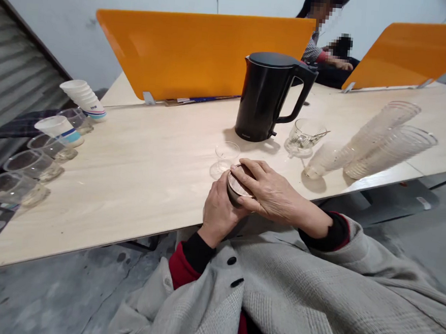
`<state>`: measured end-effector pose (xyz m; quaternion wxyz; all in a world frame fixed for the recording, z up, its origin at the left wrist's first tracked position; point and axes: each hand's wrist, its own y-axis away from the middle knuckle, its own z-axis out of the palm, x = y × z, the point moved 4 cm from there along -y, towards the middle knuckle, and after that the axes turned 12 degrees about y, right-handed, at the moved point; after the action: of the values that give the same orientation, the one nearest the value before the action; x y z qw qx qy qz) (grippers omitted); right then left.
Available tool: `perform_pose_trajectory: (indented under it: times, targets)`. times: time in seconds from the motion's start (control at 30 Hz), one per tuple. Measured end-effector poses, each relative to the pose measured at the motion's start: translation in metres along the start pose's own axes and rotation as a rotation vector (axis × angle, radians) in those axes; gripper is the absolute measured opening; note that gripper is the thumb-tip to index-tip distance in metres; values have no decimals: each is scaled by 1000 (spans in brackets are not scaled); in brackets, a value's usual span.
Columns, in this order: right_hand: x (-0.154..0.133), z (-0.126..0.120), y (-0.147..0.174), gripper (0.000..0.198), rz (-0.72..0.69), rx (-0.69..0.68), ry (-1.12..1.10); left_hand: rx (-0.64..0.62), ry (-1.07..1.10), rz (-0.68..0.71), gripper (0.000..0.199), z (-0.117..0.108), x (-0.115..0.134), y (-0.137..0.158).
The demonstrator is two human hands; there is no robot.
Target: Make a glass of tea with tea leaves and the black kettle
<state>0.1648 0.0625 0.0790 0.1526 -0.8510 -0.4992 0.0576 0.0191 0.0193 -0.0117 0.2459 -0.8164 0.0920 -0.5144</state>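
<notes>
A kettle (266, 96) stands on the table (139, 166), behind a small glass (226, 154).

Black electric kettle (268, 96) upright mid-table, handle to right. Just right of it, clear glass cup (305, 134). Further right, stacks of clear plastic cups (377, 139) lying on sides. Small clear cup (227, 152) in front of kettle. Orange dividers (200, 51) along far edge of wooden table (130, 181). Left edge: stack of paper cups (83, 97), row of clear cups (32, 164) (contents dark). Another person (324, 36) behind divider.
</notes>
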Motion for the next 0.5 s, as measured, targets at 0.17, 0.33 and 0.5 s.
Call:
perform_pose_trajectory:
  times: [0.17,0.33,0.5]
  targets:
    - [17,1,29,92,85,208,-216,46,82,-65,102,-20,13,7]
    - [66,28,57,74,433,220,-262,195,19,-100,96,-77,23,-1]
    - [93,71,49,69,533,87,-330,357,16,-135,94,-129,-6,-64]
